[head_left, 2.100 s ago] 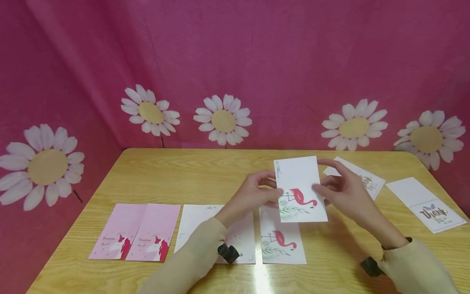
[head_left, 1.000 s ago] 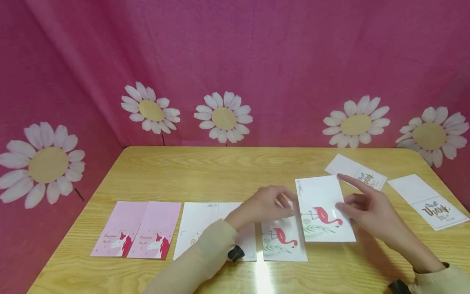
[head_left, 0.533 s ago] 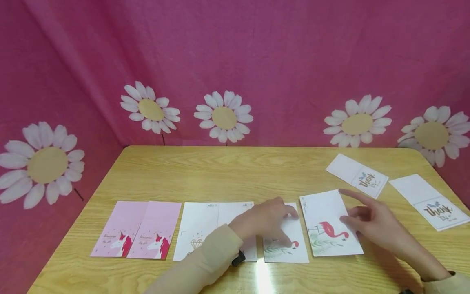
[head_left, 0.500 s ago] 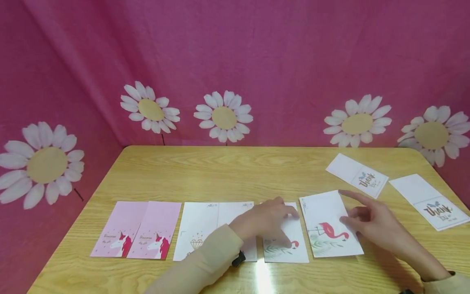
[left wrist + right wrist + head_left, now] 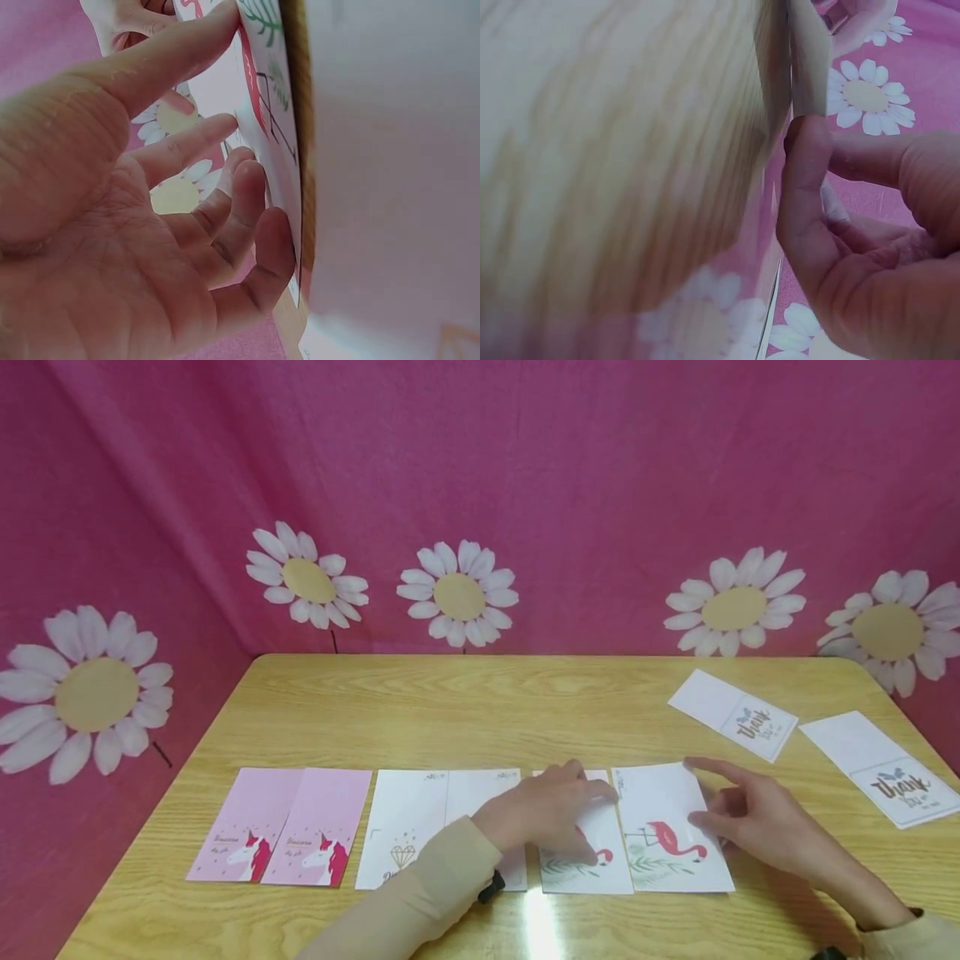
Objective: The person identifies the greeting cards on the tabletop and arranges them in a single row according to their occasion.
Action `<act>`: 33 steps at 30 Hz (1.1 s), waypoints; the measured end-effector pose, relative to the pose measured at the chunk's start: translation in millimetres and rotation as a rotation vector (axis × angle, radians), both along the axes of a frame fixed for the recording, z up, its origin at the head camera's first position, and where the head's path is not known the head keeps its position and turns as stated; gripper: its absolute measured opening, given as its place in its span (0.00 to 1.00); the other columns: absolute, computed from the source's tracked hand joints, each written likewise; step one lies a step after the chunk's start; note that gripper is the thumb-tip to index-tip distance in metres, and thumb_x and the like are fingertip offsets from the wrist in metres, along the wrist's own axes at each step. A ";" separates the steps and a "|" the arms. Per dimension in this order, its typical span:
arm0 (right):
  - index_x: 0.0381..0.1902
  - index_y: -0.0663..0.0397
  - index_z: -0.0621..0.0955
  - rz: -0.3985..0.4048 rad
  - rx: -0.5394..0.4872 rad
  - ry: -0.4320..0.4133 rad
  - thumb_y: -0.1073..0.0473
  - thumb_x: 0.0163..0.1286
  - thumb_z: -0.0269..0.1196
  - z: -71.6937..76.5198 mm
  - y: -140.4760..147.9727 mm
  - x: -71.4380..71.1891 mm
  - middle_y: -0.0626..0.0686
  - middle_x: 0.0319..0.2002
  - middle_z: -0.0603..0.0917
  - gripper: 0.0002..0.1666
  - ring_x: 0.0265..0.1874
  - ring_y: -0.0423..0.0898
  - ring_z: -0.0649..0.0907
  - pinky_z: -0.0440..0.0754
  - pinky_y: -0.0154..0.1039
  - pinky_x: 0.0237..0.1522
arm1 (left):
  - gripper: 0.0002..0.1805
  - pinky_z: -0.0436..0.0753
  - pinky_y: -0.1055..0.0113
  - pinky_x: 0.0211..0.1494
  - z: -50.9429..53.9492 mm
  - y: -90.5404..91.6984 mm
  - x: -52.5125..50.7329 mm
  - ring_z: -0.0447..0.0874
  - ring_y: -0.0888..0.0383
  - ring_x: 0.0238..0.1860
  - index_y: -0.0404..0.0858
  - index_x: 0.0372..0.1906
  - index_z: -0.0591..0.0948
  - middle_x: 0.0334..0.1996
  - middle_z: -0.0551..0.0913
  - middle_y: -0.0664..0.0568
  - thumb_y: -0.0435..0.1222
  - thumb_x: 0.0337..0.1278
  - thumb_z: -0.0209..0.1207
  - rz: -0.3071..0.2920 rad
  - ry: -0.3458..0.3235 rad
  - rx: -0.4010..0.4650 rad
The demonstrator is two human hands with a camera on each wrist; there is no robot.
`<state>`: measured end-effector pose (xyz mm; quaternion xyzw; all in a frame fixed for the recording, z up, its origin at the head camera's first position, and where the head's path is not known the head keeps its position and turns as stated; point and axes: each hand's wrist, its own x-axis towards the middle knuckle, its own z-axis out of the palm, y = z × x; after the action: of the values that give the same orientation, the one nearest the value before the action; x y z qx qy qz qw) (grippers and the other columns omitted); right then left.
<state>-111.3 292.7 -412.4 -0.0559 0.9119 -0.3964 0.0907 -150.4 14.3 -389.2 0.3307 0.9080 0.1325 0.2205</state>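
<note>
Two white flamingo cards lie side by side near the front of the table. My left hand (image 5: 543, 806) rests its fingertips on the left flamingo card (image 5: 592, 878) and covers part of its picture. In the left wrist view, the fingers of that hand (image 5: 172, 187) are spread and slightly bent against the card (image 5: 274, 135). At the right flamingo card (image 5: 656, 793), my right hand (image 5: 765, 818) holds the right edge, thumb at the side and index finger at the upper corner. The right wrist view shows the card (image 5: 808, 67) edge-on at the fingers of the right hand (image 5: 870, 255).
Two pink unicorn cards (image 5: 322, 810) lie at the left. White diamond cards (image 5: 408, 802) sit between them and the flamingo cards, partly under my left forearm. Two thank-you cards (image 5: 731, 714) lie at an angle at the back right of the wooden table (image 5: 450, 702).
The right flamingo card, first held up in both hands, has come down beside the other one. My left hand let go of it and settled on the left flamingo card.
</note>
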 end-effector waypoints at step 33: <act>0.76 0.61 0.64 0.049 0.192 -0.065 0.58 0.66 0.71 1.8 -4.8 -9.6 0.50 0.29 0.76 0.46 0.29 0.41 0.75 0.68 0.33 0.25 | 0.41 0.74 0.73 0.42 0.8 -1.8 0.1 0.70 0.62 0.51 0.63 0.74 0.71 0.60 0.73 0.58 0.52 0.53 0.74 -0.041 0.024 -0.015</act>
<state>-120.9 288.0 -410.7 -0.0563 0.9407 -0.3062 0.1347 -150.3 12.6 -388.4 0.3492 0.9045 0.1173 0.2149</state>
